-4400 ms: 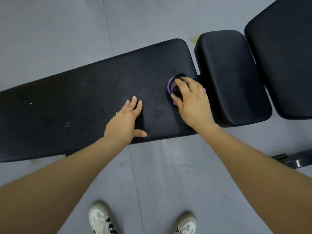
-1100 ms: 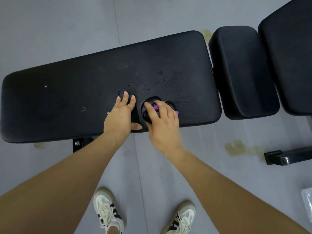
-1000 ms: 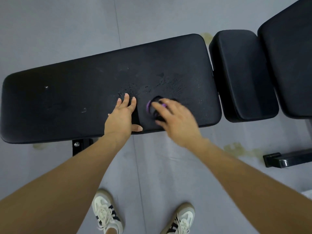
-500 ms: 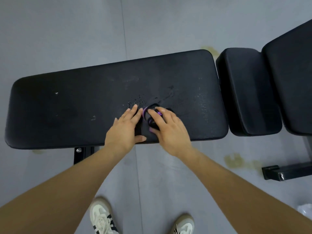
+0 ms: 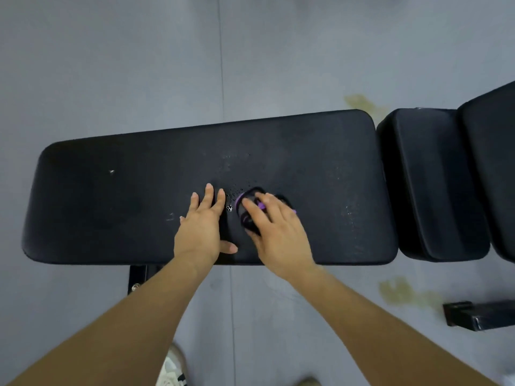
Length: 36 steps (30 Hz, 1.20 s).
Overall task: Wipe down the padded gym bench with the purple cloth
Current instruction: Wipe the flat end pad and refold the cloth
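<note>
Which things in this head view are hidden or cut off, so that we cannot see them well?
- purple cloth: mostly covered by the right hand.
- bench frame: hidden under the long pad.
- backrest pad: cut by the right edge.
- shoes: cut by the bottom edge.

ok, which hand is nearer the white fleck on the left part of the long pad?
Left. The left hand lies flat right of the white fleck; the right hand, on the purple cloth, sits farther right.
</note>
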Tool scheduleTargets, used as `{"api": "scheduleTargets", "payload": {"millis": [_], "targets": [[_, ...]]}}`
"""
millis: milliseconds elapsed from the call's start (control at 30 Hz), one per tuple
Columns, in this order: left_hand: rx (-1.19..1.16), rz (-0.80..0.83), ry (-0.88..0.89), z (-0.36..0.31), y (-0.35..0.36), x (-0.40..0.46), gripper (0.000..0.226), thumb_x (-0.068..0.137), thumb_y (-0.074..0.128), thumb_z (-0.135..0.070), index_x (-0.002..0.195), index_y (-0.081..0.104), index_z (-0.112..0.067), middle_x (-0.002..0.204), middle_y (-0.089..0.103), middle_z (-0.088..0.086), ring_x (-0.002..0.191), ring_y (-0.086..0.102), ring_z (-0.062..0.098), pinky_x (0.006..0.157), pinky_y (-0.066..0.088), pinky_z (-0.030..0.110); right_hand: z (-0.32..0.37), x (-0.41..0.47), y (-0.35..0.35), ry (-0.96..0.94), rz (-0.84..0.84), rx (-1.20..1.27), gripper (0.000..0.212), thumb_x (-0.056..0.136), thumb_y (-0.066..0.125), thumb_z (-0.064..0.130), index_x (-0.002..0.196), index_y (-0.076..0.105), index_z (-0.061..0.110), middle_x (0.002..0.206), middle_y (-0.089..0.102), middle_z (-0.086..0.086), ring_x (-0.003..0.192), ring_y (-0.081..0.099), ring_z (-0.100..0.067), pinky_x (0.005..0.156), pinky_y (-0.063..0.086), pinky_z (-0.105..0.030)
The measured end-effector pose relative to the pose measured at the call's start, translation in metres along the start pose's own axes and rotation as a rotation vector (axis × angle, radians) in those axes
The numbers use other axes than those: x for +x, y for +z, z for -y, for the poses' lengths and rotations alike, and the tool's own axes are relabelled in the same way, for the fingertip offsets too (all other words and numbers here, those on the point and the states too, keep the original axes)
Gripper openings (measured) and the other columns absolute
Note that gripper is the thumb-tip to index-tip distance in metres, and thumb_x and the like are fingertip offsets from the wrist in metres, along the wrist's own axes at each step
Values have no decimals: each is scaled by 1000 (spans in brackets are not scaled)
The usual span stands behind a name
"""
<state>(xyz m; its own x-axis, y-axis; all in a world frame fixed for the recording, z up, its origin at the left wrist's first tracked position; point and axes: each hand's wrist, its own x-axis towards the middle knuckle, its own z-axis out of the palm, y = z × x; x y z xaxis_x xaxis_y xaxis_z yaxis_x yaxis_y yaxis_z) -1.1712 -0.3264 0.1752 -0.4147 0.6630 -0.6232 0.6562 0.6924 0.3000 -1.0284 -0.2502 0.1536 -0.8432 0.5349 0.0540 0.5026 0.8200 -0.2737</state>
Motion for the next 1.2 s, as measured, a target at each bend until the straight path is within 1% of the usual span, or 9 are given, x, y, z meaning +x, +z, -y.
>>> {"api": "scheduleTargets", "payload": {"millis": [100, 233, 300, 467, 600, 800, 867, 1067, 1200], "targets": [[10, 9, -13, -1, -2, 2, 117, 67, 82, -33, 151, 0, -25, 158, -14, -6, 146, -8, 24, 114, 22, 50, -58, 32, -19, -119, -35, -123, 50, 86, 47, 41, 129, 54, 17, 126, 57, -14, 114, 55, -32, 95, 45, -36], [28, 15, -9, 1, 1, 5, 117, 68, 80, -35, 151, -2, -26, 157, -15, -6, 146, -10, 24, 113, 24, 49, -116, 81, -43, 436, -119, -79, 54, 94, 49, 33, 142, 35, 14, 143, 35, -20, 130, 33, -36, 105, 30, -43], [40, 21, -8, 1, 1, 5, 116, 69, 80, -35, 151, -2, -25, 157, -15, -6, 146, -10, 25, 113, 24, 49, -91, 82, -30, 505, -209, -135, 52, 91, 48, 31, 139, 40, 11, 136, 41, -24, 123, 40, -39, 101, 34, -45], [27, 17, -13, 1, 0, 2, 116, 69, 80, -34, 151, -1, -24, 158, -15, -5, 146, -9, 25, 113, 23, 49, 2, 24, 6, 150, -41, -4, 53, 80, 61, 27, 132, 50, 17, 130, 51, -16, 120, 48, -35, 99, 40, -43], [27, 28, -11, 0, -2, 3, 116, 70, 79, -35, 151, -3, -24, 157, -16, -5, 146, -10, 25, 114, 23, 50, -36, 39, -12, -190, 59, -70, 48, 86, 50, 40, 130, 51, 20, 126, 56, -11, 114, 55, -30, 93, 47, -38], [27, 13, 13, 2, -1, 3, 115, 70, 78, -37, 151, -3, -25, 157, -15, -6, 146, -11, 24, 114, 22, 48, -72, 100, -21, 500, -157, -55, 52, 95, 47, 32, 143, 34, 15, 144, 33, -19, 130, 32, -35, 106, 29, -44], [22, 13, 19, 3, 1, 3, 115, 70, 78, -37, 151, -3, -25, 158, -15, -6, 146, -10, 24, 114, 21, 49, -42, 89, -8, 469, -167, -71, 51, 94, 47, 30, 141, 37, 14, 140, 38, -22, 128, 36, -38, 104, 31, -47], [-56, 8, 30, 4, 0, 0, 116, 70, 81, -31, 150, -2, -25, 158, -15, -6, 146, -12, 24, 115, 15, 51, 11, 14, 3, 2, 56, -23, 56, 80, 70, 30, 130, 50, 18, 128, 55, -14, 115, 54, -34, 91, 48, -42], [-11, -7, 68, 7, -2, -1, 115, 70, 78, -41, 150, -3, -26, 157, -15, -7, 146, -10, 22, 115, 22, 47, -20, 77, -1, 122, 6, -71, 53, 90, 56, 37, 137, 43, 16, 138, 43, -18, 125, 43, -36, 101, 40, -44]]}}
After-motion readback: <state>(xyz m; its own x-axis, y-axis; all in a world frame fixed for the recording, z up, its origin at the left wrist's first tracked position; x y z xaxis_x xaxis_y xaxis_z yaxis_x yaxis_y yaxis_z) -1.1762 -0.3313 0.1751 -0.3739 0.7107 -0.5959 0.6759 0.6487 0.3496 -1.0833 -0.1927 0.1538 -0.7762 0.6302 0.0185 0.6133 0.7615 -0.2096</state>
